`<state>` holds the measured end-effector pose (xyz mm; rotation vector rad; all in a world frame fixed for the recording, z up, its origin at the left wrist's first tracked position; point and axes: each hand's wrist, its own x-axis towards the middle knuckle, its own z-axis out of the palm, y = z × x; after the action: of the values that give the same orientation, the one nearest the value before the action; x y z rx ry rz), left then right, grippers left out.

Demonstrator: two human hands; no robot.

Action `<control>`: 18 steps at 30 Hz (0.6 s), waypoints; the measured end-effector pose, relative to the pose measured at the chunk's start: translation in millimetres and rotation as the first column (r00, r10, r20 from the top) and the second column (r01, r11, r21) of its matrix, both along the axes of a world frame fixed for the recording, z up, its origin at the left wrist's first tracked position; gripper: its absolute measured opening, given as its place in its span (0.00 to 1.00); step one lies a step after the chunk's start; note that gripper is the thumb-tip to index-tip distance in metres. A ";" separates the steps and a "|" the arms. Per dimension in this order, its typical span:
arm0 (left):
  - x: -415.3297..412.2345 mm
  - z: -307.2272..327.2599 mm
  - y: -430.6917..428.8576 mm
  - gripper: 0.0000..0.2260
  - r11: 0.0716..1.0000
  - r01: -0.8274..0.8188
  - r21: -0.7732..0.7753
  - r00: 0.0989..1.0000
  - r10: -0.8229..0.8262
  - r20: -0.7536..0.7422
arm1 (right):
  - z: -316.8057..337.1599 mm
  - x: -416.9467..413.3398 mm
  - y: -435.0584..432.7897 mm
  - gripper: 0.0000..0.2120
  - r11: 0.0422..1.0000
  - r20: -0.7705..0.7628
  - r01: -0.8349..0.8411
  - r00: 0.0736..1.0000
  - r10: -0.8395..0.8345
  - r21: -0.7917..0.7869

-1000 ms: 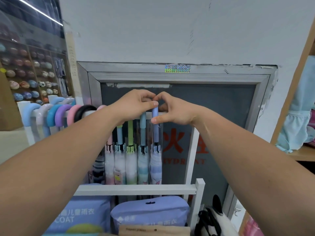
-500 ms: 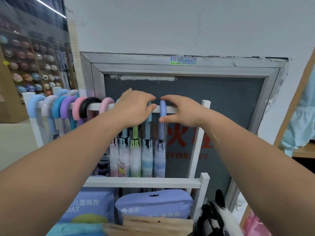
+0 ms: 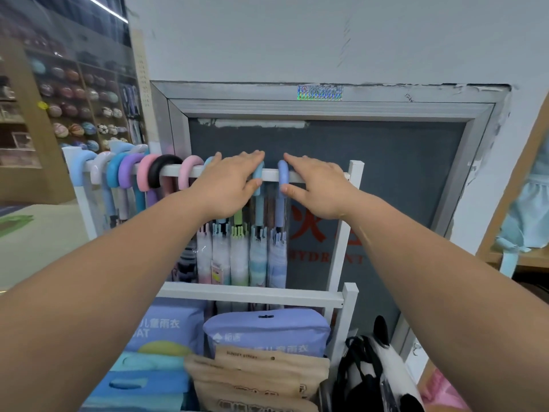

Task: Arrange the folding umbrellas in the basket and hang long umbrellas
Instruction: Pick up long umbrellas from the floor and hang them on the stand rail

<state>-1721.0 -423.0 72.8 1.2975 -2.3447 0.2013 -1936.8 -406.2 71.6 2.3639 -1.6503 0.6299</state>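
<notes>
Several long umbrellas hang by curved handles on the white top rail [image 3: 315, 176] of a rack. My left hand [image 3: 228, 185] lies over the rail and some handles, fingers fairly straight, thumb touching the light-blue handle [image 3: 258, 173]. My right hand [image 3: 318, 188] is beside the periwinkle handle [image 3: 282, 171], touching it with index tip and thumb tip. Both of those umbrellas hang with folded canopies [image 3: 267, 260] pointing down. More handles in blue, purple, pink and black [image 3: 157, 171] sit further left. No folding umbrellas or basket can be made out.
Packaged raincoats [image 3: 267, 331] and brown packets [image 3: 267, 373] fill the rack below the lower bar [image 3: 252, 294]. A black-and-white bag [image 3: 377, 370] leans at the rack's right. Behind is a grey hydrant cabinet door [image 3: 386, 173]. Shelves of balls [image 3: 74, 93] are left, and a wooden shelf [image 3: 505, 257] is right.
Both hands brought the two blue handles up and hooked them over the rail. The pinching fingers have since straightened and now only touch the handles.
</notes>
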 end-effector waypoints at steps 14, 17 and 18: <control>-14.5 -32.5 75.7 0.28 0.945 0.287 -0.155 0.956 -0.293 -0.013 | -55.3 -27.8 154.3 0.29 0.875 0.103 0.482 0.874 -0.475 -0.044; -37.8 -50.3 101.1 0.29 0.920 0.379 -0.101 0.925 -0.380 0.011 | -77.3 -40.8 206.4 0.29 0.810 0.062 0.586 0.808 -0.585 0.010; -48.4 -57.0 111.3 0.30 0.910 0.406 -0.078 0.914 -0.406 0.013 | -85.1 -47.0 225.1 0.29 0.787 0.050 0.617 0.785 -0.617 0.029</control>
<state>-1769.4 -311.8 15.8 0.7447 -2.5121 0.1556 -1983.8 -181.1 -13.5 1.6363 -2.2844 0.5475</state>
